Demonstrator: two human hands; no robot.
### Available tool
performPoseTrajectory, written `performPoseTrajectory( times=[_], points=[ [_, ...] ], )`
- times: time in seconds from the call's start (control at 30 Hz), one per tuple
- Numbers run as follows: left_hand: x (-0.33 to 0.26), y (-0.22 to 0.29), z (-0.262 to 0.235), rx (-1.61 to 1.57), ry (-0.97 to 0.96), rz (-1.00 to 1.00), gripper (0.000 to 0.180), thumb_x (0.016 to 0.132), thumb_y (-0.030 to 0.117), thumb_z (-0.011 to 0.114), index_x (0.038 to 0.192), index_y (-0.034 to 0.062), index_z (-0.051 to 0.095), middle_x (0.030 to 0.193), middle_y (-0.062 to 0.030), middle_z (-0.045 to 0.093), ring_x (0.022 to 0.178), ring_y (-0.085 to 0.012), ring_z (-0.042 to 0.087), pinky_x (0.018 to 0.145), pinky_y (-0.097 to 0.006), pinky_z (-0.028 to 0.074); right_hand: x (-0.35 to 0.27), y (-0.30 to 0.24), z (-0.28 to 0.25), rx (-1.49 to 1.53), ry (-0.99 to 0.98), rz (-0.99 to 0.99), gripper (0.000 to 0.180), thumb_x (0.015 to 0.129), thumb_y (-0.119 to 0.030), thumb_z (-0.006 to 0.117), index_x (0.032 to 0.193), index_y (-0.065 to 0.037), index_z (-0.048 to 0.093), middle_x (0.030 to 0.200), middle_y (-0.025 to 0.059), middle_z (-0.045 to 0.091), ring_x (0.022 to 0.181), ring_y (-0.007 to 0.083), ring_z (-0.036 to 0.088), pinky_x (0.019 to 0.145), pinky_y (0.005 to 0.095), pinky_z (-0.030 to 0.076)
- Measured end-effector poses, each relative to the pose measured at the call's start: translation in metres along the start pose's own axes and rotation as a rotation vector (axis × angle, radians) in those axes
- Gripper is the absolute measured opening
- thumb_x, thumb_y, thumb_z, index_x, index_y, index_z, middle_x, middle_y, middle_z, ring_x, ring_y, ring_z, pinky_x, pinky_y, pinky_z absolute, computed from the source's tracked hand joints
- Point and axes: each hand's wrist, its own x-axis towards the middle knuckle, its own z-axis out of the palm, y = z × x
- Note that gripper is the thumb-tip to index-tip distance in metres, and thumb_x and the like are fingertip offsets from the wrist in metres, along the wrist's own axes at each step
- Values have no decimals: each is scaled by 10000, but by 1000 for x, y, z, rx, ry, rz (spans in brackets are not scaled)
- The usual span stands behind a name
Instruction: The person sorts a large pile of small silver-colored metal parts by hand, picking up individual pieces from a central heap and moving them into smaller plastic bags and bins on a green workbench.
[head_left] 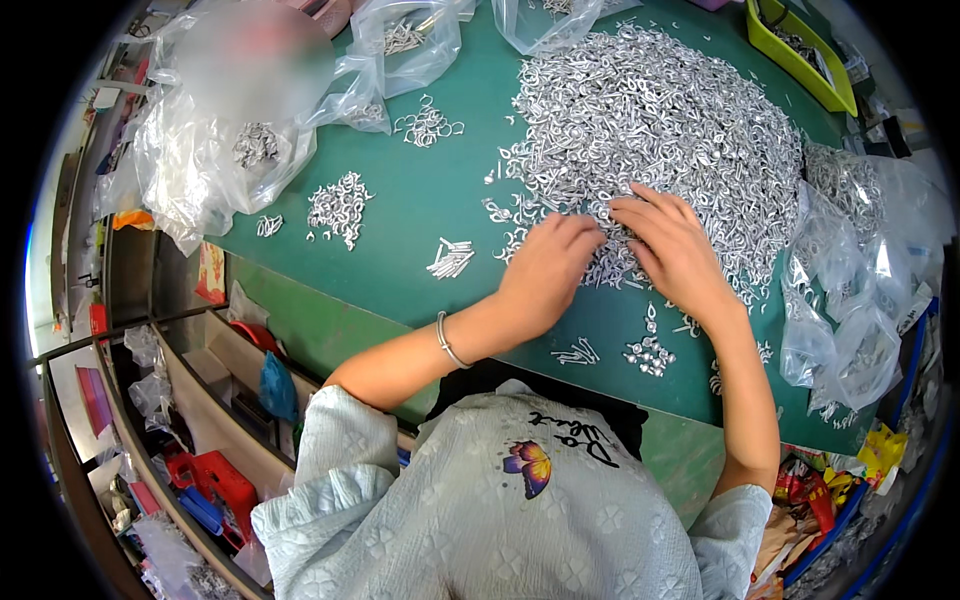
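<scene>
A big heap of small silver metal hooks (660, 120) covers the far middle of a green table (420, 215). My left hand (548, 268) rests palm down at the near edge of the heap, fingers curled into the loose pieces. My right hand (672, 245) lies flat beside it, fingers spread over the hooks. Whether either hand pinches a piece is hidden under the fingers. A thin bracelet (448, 342) circles my left wrist.
Small sorted piles lie about: one at the left (340, 205), a bundle (452, 258) near my left hand, clusters (648, 352) by the near edge. Clear plastic bags with hooks sit at the left (215, 160), back (410, 45) and right (860, 290). A yellow-green tray (800, 60) stands far right.
</scene>
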Motion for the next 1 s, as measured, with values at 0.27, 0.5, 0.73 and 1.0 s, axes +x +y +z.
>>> performPoseTrajectory(
  times=[0.27, 0.5, 0.73, 1.0],
  points=[
    [8, 7, -14, 185, 54, 13, 300, 771, 54, 701, 1060, 69, 619, 1096, -89, 550, 978, -275, 530, 799, -389, 407, -25, -9, -12, -28, 199, 205, 248, 778, -4, 651, 1023, -38, 639, 1098, 75, 617, 1137, 281, 535, 974, 432, 391],
    [4, -5, -13, 154, 23, -70, 210, 763, 44, 706, 952, 60, 616, 1038, -79, 554, 973, -272, 537, 792, -375, 393, -30, -16, -8, -76, 198, 207, 302, 772, -17, 671, 1070, -35, 628, 1129, 75, 610, 1125, 274, 542, 979, 412, 371],
    [5, -12, -27, -246, 152, -294, 151, 790, -39, 672, 924, -6, 611, 866, -100, 640, 795, -239, 612, 714, -317, 479, -22, -25, -3, 45, 221, 248, 322, 780, -32, 677, 1096, -34, 616, 1154, 72, 601, 1138, 288, 530, 978, 421, 364],
    [10, -6, -39, -401, 44, -496, 141, 843, -4, 657, 979, 7, 691, 787, -29, 665, 688, -84, 565, 632, -243, 449, -33, -18, -7, -88, 133, 256, 275, 777, -46, 674, 1046, -55, 619, 1137, 60, 587, 1131, 249, 527, 998, 437, 340]
  ],
)
